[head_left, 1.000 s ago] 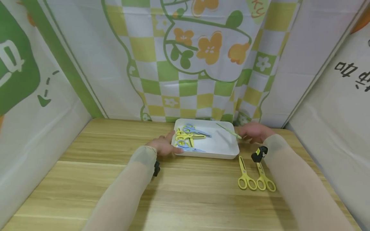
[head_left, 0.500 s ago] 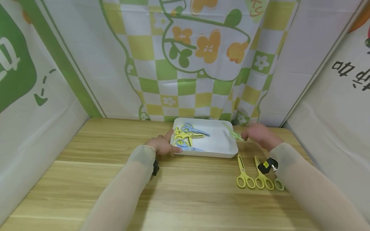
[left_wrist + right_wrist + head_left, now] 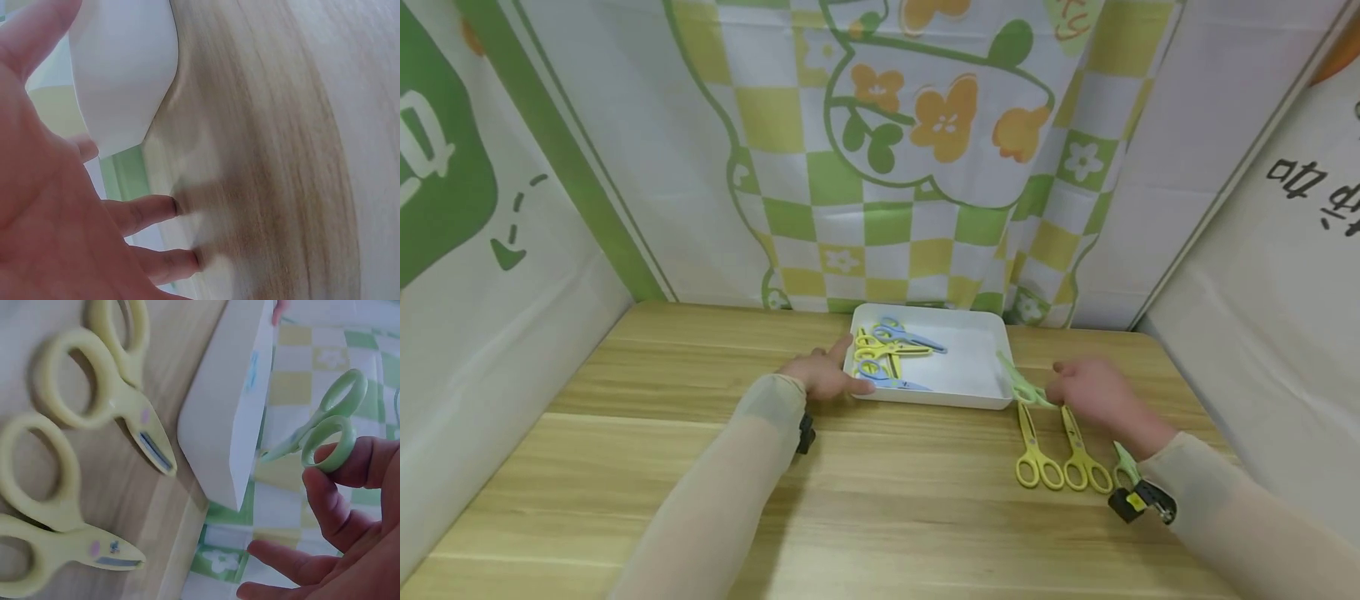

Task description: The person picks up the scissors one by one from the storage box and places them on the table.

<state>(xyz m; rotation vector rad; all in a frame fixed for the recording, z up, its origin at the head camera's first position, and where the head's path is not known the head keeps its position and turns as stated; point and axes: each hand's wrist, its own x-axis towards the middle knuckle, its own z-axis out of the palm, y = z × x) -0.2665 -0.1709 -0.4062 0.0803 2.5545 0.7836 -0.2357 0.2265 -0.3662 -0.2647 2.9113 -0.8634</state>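
Hanging above the desk [image 3: 880,517], the light green scissors [image 3: 1026,389] slant by the near right corner of the white tray [image 3: 973,367], blades pointing to the far left over its right end; whether they touch the rim cannot be told. The right hand [image 3: 1093,396] pinches one handle loop between two digits, while its other visible fingers spread free of the scissors.

The tray sits by the desk's far edge. Gathered at its left end are blue scissors [image 3: 906,336] toward the far side, yellow scissors [image 3: 895,352] in the middle and a second blue pair [image 3: 887,379] along the near wall, with more yellow parts beneath, too overlapped to count. The left hand [image 3: 823,377] rests against the tray's left end with its fingers apart, the thumb at the near wall and the forefinger at the left side; two other fingers reach down to the desk.

Toward the desk's right edge, just nearer than the tray, two yellow scissors [image 3: 1033,454] [image 3: 1084,457] lie side by side, handles toward the near edge. Right of them lies another green pair [image 3: 1124,468], partly hidden by the black wrist camera [image 3: 1138,502]. Beyond the far edge hangs a checked curtain [image 3: 887,225] with orange flowers.
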